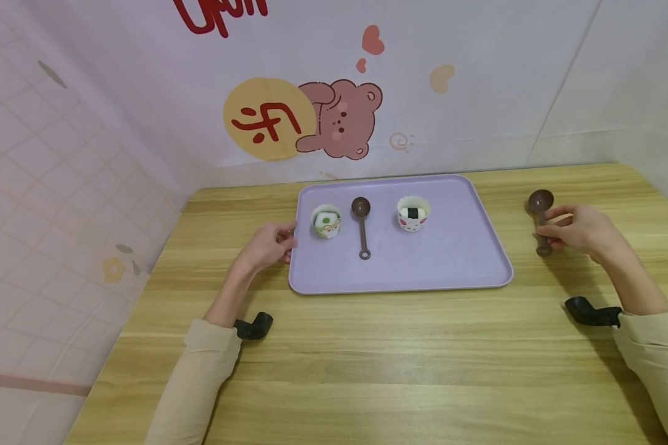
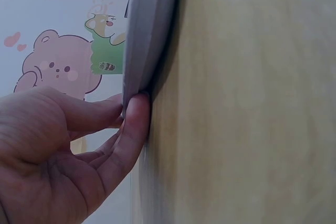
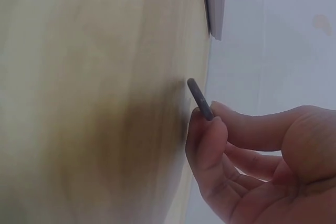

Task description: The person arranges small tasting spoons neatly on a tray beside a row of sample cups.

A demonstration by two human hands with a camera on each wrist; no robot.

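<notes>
At the left edge of the lilac tray (image 1: 445, 262), my left hand (image 1: 266, 248) pinches the rim; the left wrist view shows its thumb and fingertips (image 2: 137, 111) at the tray's edge (image 2: 148, 30). Right of the tray, my right hand (image 1: 587, 232) holds a brown measuring spoon (image 1: 541, 199) by its handle, bowl toward the wall. In the right wrist view, thumb and finger pinch that handle (image 3: 199, 99), and the bowl is hidden. On the tray, a second brown measuring spoon (image 1: 360, 207) lies between two paper cups.
The left paper cup (image 1: 329, 232) holds a white piece with a green dot. In the right paper cup (image 1: 412, 225) sits a white piece with a black band, like a rice ball. Behind the wooden table (image 1: 378, 371) rises a wall (image 1: 490, 93) with a cartoon bear.
</notes>
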